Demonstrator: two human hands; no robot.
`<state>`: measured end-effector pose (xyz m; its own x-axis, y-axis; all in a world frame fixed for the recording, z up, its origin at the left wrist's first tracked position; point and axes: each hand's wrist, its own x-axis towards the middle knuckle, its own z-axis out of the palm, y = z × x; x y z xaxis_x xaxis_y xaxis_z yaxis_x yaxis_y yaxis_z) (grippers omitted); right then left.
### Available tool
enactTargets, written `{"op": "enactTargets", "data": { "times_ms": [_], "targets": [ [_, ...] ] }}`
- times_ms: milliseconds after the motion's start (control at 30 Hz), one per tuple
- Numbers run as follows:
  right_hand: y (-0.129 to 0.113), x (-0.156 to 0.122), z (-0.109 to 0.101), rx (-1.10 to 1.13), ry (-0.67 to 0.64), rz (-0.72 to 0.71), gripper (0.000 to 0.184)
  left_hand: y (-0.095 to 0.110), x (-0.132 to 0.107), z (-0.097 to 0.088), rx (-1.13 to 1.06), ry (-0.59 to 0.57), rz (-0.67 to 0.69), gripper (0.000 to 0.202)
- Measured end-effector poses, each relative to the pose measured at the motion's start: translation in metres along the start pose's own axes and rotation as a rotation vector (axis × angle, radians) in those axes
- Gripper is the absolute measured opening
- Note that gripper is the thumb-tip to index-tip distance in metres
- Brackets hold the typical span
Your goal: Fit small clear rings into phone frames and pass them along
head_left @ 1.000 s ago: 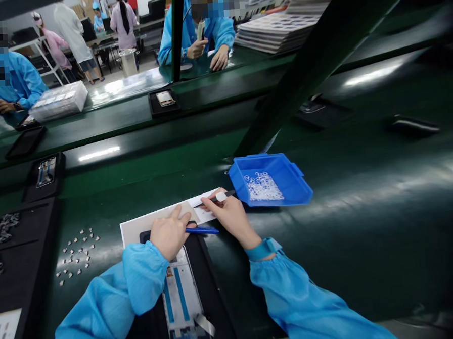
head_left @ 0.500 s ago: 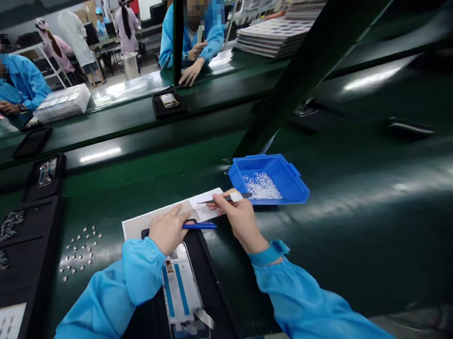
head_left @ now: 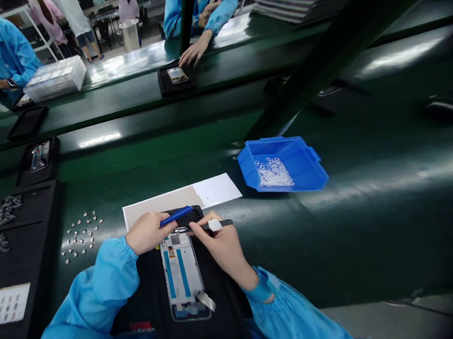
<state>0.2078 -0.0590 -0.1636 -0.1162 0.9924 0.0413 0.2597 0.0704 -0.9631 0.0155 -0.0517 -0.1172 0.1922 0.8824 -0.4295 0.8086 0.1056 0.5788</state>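
A phone frame [head_left: 187,272] with two blue strips and a loose silvery flex tab lies in a black tray [head_left: 222,316] before me. My left hand [head_left: 148,233] is closed around a blue pen-like stick [head_left: 178,215], at the upper left of the frame. Tweezers [head_left: 226,222] with a white wrap are pinched in my right hand [head_left: 221,243], their tips at the top end of the frame. Whether the tips hold a small part cannot be made out. Behind the tray lies a white and beige card strip [head_left: 220,187].
A blue bin [head_left: 306,170] of small clear rings stands behind my right hand. Several tiny metal parts [head_left: 80,235] lie at left, beside a black compartment tray [head_left: 22,261]. Across the line, a co-worker's hand [head_left: 195,52] touches another phone tray [head_left: 165,84]. A dark post [head_left: 305,69] slants overhead.
My right hand has brought the tweezers from the card strip down to the phone frame's top. My left hand has left the card, moved left and tilted the blue stick upward. The view has dipped.
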Motion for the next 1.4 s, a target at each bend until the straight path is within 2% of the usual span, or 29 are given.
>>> {"op": "enactTargets", "data": {
  "times_ms": [267, 667, 1400],
  "targets": [
    [0.001, -0.003, 0.002, -0.034, -0.006, -0.016, 0.025, 0.001, 0.005, -0.003, -0.001, -0.060, 0.008, 0.028],
    [-0.001, -0.003, 0.002, -0.031, -0.033, -0.002, 0.025, 0.001, 0.004, -0.004, 0.033, -0.041, 0.034, 0.025],
    [-0.003, -0.002, 0.000, -0.099, -0.040, -0.015, 0.024, 0.010, 0.001, -0.002, 0.173, -0.035, -0.009, 0.020]
  ]
}}
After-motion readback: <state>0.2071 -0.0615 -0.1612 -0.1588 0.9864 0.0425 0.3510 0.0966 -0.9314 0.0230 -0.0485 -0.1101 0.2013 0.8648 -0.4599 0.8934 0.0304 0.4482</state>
